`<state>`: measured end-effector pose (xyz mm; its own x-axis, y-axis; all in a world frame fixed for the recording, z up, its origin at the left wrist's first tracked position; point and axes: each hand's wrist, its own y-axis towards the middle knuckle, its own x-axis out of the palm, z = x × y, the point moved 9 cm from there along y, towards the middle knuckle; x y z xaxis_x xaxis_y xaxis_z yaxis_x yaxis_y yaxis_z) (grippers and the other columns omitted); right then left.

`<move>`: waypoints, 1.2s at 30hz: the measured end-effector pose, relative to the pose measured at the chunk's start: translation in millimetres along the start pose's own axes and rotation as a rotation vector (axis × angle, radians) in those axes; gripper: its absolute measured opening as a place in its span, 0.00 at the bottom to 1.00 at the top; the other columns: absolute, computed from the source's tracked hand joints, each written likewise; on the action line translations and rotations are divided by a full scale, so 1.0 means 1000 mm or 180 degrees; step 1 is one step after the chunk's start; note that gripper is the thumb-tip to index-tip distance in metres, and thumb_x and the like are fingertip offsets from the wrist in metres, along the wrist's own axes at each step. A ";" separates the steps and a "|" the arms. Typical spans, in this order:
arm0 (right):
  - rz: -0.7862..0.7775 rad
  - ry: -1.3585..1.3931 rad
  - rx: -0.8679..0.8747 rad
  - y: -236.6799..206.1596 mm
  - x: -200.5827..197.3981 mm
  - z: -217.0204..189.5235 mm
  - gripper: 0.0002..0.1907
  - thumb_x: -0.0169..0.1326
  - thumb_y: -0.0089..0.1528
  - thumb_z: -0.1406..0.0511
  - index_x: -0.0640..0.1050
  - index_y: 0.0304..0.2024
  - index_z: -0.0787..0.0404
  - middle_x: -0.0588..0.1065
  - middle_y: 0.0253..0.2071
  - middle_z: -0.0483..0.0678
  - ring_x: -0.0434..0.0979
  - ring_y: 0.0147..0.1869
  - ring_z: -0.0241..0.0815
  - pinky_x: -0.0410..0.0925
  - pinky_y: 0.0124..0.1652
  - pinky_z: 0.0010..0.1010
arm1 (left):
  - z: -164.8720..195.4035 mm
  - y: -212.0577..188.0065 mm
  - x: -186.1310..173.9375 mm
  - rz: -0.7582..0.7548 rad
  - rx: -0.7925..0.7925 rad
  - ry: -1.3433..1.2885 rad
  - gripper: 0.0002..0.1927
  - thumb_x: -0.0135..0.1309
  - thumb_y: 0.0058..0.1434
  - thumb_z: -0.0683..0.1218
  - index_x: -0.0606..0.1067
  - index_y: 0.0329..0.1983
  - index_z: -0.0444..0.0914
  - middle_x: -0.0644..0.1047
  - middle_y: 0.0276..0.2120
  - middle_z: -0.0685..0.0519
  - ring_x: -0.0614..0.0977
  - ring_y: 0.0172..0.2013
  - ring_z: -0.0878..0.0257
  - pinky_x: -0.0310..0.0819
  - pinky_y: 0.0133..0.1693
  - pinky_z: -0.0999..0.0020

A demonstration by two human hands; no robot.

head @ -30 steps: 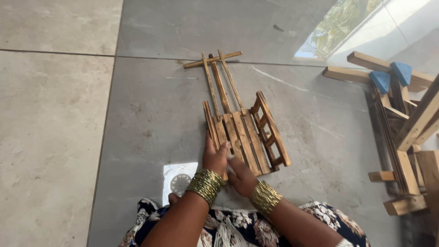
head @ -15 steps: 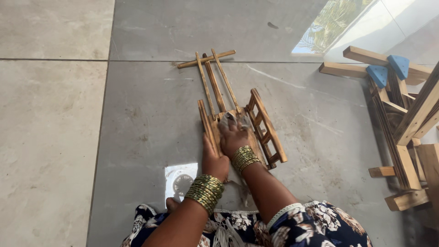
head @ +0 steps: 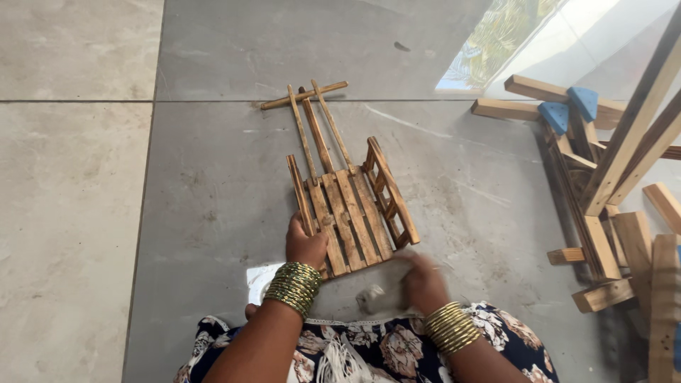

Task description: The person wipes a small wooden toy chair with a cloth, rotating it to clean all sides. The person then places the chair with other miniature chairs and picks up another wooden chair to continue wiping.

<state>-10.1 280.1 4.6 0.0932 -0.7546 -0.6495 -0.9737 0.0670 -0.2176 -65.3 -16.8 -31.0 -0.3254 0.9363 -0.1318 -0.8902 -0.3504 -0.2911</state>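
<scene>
My left hand [head: 305, 245] grips the near left edge of the small wooden slatted cart [head: 347, 206] lying on the grey floor tiles [head: 213, 177]. Right hand [head: 424, 282] blurred beside it; grip unclear.

No packages, labels, screens (or signs).

One small wooden slatted cart [head: 351, 213] lies at the frame's centre, with three long sticks and one crossbar [head: 303, 95] at its top end. Two hands show: the left hand [head: 305, 247] and the right hand [head: 423, 282]. Two stacks of bangles [head: 292, 287] sit at the wrists. Two blue wedges [head: 567, 110] sit at upper right.
</scene>
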 end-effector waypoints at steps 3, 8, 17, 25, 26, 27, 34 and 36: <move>0.1521 0.0280 -0.1380 -0.014 -0.055 -0.032 0.22 0.46 0.59 0.76 0.80 0.52 0.56 0.78 0.50 0.54 0.79 0.56 0.50 0.72 0.57 0.45 | 0.005 -0.004 -0.002 -0.0086 0.0087 0.0059 0.35 0.56 0.49 0.40 0.66 0.63 0.35 0.82 0.41 0.48 0.85 0.39 0.57 0.78 0.46 0.64; 0.1518 -0.1337 -0.2141 -0.015 0.005 -0.061 0.22 0.55 0.54 0.69 0.80 0.52 0.55 0.73 0.49 0.55 0.69 0.58 0.60 0.64 0.58 0.54 | 0.009 -0.009 0.007 -0.0292 0.0289 -0.0244 0.26 0.53 0.50 0.38 0.72 0.55 0.35 0.82 0.39 0.48 0.84 0.38 0.57 0.78 0.44 0.63; -0.0473 -0.2062 -0.2426 0.008 0.130 -0.078 0.27 0.54 0.60 0.61 0.72 0.64 0.47 0.67 0.68 0.49 0.68 0.71 0.52 0.56 0.61 0.60 | -0.012 0.005 0.007 -0.0061 0.0103 -0.0558 0.29 0.52 0.50 0.36 0.66 0.59 0.32 0.81 0.41 0.46 0.83 0.39 0.58 0.78 0.43 0.65; 0.0013 -0.2077 -0.1143 0.013 0.059 -0.050 0.23 0.56 0.59 0.63 0.77 0.58 0.47 0.74 0.59 0.49 0.69 0.67 0.53 0.63 0.63 0.47 | -0.005 0.010 0.005 -0.0027 0.0237 -0.1170 0.29 0.51 0.49 0.33 0.68 0.58 0.32 0.78 0.37 0.48 0.78 0.32 0.60 0.73 0.36 0.66; -0.0052 -0.1955 -0.1003 0.012 0.053 -0.042 0.21 0.55 0.58 0.65 0.79 0.55 0.46 0.76 0.58 0.47 0.71 0.67 0.51 0.64 0.65 0.43 | -0.014 0.013 0.007 -0.0201 -0.0130 -0.1329 0.30 0.49 0.51 0.33 0.67 0.60 0.34 0.76 0.33 0.49 0.75 0.28 0.59 0.69 0.31 0.64; -0.0108 -0.1817 -0.0867 0.013 0.047 -0.034 0.20 0.55 0.58 0.67 0.81 0.52 0.46 0.78 0.58 0.45 0.73 0.67 0.49 0.66 0.67 0.38 | -0.021 0.014 0.009 -0.0381 -0.0482 -0.1471 0.30 0.47 0.52 0.32 0.67 0.61 0.36 0.73 0.30 0.49 0.71 0.23 0.58 0.64 0.25 0.62; -0.0504 0.2096 0.0863 0.032 0.035 0.016 0.32 0.63 0.58 0.63 0.68 0.64 0.58 0.77 0.56 0.51 0.78 0.56 0.42 0.72 0.54 0.32 | -0.007 0.010 0.002 -0.0832 -0.0648 -0.2518 0.36 0.40 0.47 0.27 0.64 0.62 0.38 0.70 0.48 0.48 0.78 0.36 0.56 0.81 0.43 0.59; -0.0708 0.3148 -0.0102 0.035 0.032 -0.020 0.37 0.63 0.56 0.66 0.65 0.66 0.56 0.74 0.59 0.44 0.76 0.60 0.31 0.71 0.56 0.24 | -0.001 0.001 0.008 -0.1042 -0.0754 -0.2570 0.38 0.38 0.47 0.29 0.62 0.64 0.42 0.70 0.56 0.49 0.80 0.42 0.53 0.80 0.51 0.55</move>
<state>-45.5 245.5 -9.1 0.0737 -0.9507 0.3011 -0.9617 -0.1477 -0.2309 -68.1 -9.1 -33.7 -0.2716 0.6895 0.6714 -0.9177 0.0246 -0.3965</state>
